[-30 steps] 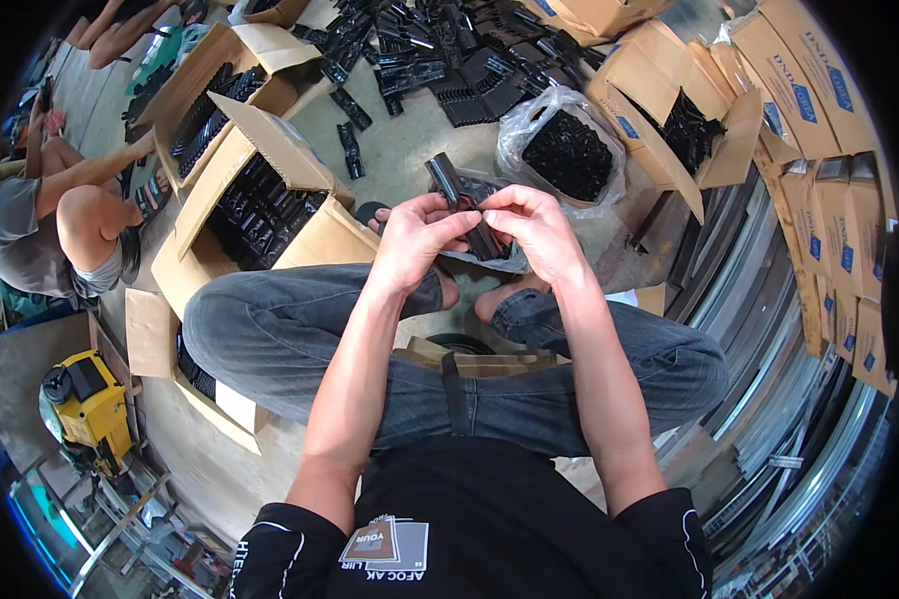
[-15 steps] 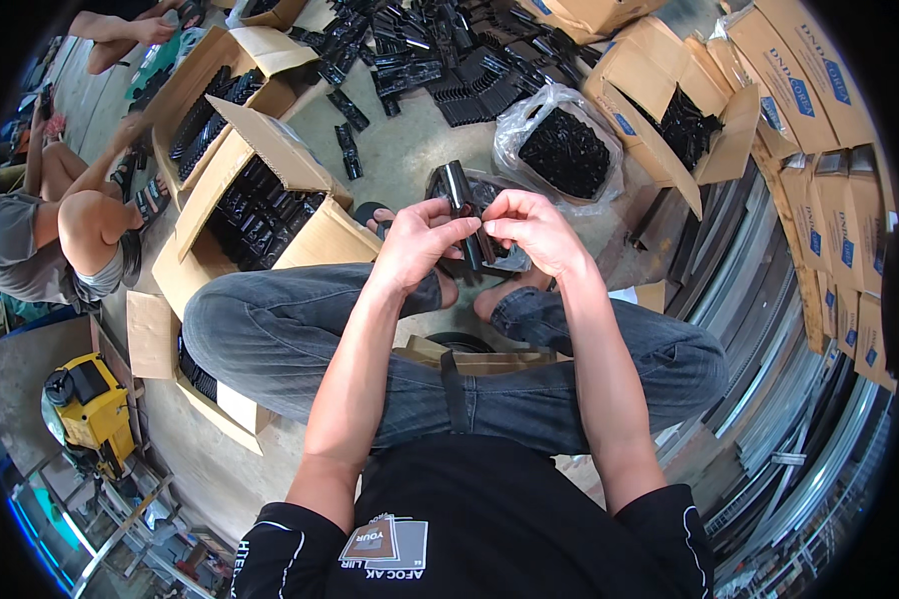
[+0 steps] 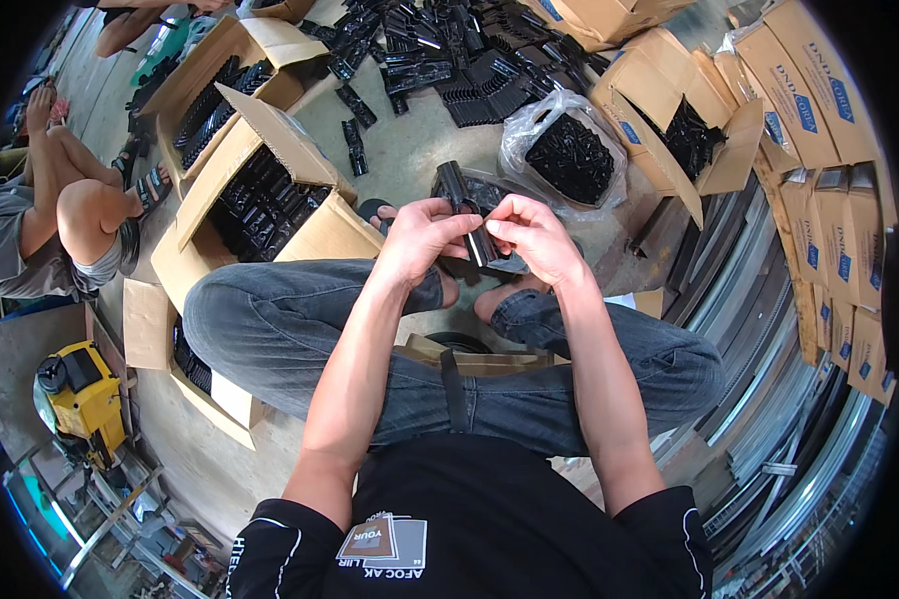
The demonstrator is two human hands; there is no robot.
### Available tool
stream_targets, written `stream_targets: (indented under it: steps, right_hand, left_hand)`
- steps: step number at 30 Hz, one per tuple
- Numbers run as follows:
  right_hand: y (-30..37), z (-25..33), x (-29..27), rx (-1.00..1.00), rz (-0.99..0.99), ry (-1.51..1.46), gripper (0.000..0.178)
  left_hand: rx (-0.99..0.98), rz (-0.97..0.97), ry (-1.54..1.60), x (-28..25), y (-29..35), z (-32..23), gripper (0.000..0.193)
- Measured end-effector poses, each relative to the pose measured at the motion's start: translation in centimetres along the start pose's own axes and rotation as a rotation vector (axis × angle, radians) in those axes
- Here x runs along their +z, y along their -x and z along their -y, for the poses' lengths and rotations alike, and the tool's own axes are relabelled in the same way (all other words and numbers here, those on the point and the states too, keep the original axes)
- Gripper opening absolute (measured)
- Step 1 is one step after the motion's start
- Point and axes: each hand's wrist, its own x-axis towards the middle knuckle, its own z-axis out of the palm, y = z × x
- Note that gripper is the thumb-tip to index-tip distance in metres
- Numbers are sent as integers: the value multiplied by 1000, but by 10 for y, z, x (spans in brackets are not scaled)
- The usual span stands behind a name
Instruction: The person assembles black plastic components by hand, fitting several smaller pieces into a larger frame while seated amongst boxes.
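Note:
My left hand (image 3: 417, 243) is closed round a glossy black elongated part (image 3: 453, 186), held at a tilt above my feet. From the other side my right hand (image 3: 535, 240) meets it, thumb and fingertips pinched together at the part's edge. Whatever small thing may be in that pinch is hidden by the fingers. Just behind the hands lies a dark heap in clear plastic, partly covered by them. Beyond it to the right, a clear plastic bag (image 3: 614, 180) stands open, full of small black pieces (image 3: 567, 158).
To my left, open cardboard boxes (image 3: 332, 222) hold rows of black parts. More black parts (image 3: 479, 80) lie heaped on the floor ahead. Stacked cartons (image 3: 819, 110) and long metal profiles (image 3: 739, 339) line the right. Another person (image 3: 60, 220) sits at the left, near a yellow machine (image 3: 85, 404).
Both hands stay on the black part, which has turned slightly. My right fingers have shifted a little along its edge. At the left, the other person's arm has drawn back from the box.

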Motion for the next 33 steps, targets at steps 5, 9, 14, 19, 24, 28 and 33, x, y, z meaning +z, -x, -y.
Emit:
stream_targets:
  steps: [5, 9, 14, 19, 24, 28, 33]
  right_hand:
    - [-1, -2, 1, 39, 4, -129, 3]
    - [-1, -7, 0, 58, -23, -110, 4]
    - [1, -5, 2, 4, -46, -35, 5]
    - [2, 0, 4, -2, -53, 61, 6]
    - [3, 7, 1, -23, -27, 141, 7]
    - [4, 7, 0, -13, -19, 161, 7]
    - [5, 7, -2, 19, 7, 112, 6]
  left_hand:
    - [-2, -12, 37, -1, -4, 7, 34]
    - [1, -7, 29, -2, -8, 15, 32]
    - [26, -9, 24, -1, -7, 15, 28]
    - [10, 13, 67, -1, -6, 15, 26]
    - [12, 16, 11, -1, -6, 15, 26]
    - [8, 26, -12, 0, -5, 14, 26]
    - [9, 17, -41, 1, -3, 11, 27]
